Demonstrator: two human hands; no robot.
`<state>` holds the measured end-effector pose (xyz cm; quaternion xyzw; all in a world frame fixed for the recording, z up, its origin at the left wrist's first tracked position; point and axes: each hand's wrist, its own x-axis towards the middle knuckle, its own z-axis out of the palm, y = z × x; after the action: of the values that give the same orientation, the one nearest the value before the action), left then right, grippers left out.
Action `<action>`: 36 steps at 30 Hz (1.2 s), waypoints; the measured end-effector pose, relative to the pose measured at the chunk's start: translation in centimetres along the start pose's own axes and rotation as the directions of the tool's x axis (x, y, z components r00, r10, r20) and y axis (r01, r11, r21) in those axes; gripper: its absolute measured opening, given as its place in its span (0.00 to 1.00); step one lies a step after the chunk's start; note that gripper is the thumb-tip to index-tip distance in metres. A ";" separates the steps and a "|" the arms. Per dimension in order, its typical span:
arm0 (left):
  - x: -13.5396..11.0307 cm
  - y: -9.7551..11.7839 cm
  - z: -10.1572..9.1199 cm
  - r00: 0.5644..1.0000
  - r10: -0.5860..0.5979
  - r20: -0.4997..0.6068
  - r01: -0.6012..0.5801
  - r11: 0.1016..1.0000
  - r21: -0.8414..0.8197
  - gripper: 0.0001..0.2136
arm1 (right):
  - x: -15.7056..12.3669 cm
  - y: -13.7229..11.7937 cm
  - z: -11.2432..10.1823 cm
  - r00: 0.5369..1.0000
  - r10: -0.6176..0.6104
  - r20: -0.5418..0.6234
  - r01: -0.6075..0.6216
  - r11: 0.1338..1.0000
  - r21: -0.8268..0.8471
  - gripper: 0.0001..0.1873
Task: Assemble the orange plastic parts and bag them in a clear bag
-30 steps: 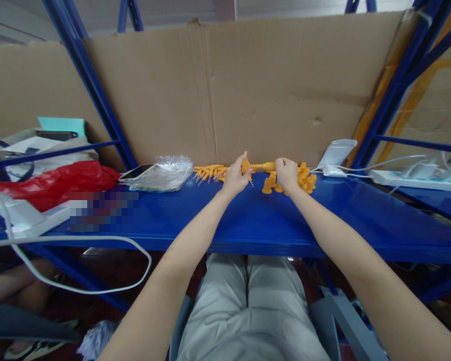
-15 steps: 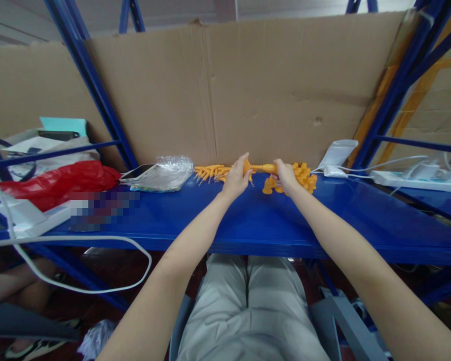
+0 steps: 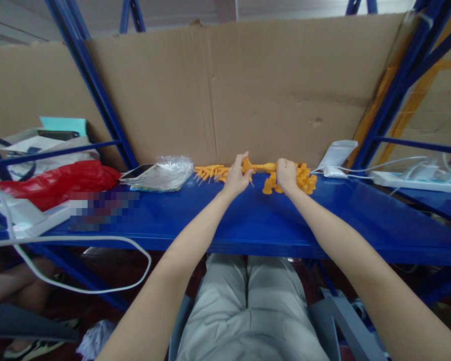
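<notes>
Between my two hands lies an orange plastic rod [image 3: 263,166], held level just above the back of the blue shelf [image 3: 248,220]. My left hand [image 3: 237,176] grips its flared left end with thumb and fingers. Around the rod's right end, my right hand [image 3: 286,175] is closed in a fist with its back toward me, so what is inside the fist is hidden. Beside the left hand is a pile of orange pieces [image 3: 210,172] with thin metal spiral tips. Several orange bell-shaped pieces [image 3: 304,179] sit against and beyond the right hand.
A clear plastic bag [image 3: 171,175] and a phone [image 3: 139,172] lie to the left, near a red bag [image 3: 63,183] and a white power strip [image 3: 47,220]. Cardboard [image 3: 278,90] stands behind. A white cable [image 3: 146,260] loops off the front edge. Another power strip [image 3: 417,180] lies right.
My right hand has turned over around the rod, from fingers reaching forward to a fist with its back showing. My left hand stays almost still on the flared end.
</notes>
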<state>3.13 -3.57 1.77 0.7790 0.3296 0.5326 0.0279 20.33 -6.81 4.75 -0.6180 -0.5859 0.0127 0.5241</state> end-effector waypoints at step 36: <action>-0.5 0.2 -1.4 0.926 0.320 0.201 -0.362 0.904 0.230 0.24 | -0.1 0.0 -1.3 0.803 -0.154 0.575 0.270 0.955 -0.122 0.14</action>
<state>1.93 -4.45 2.09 0.8613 0.2522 0.4172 -0.1431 21.11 -7.66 5.28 -0.5662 -0.7774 0.0759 0.2633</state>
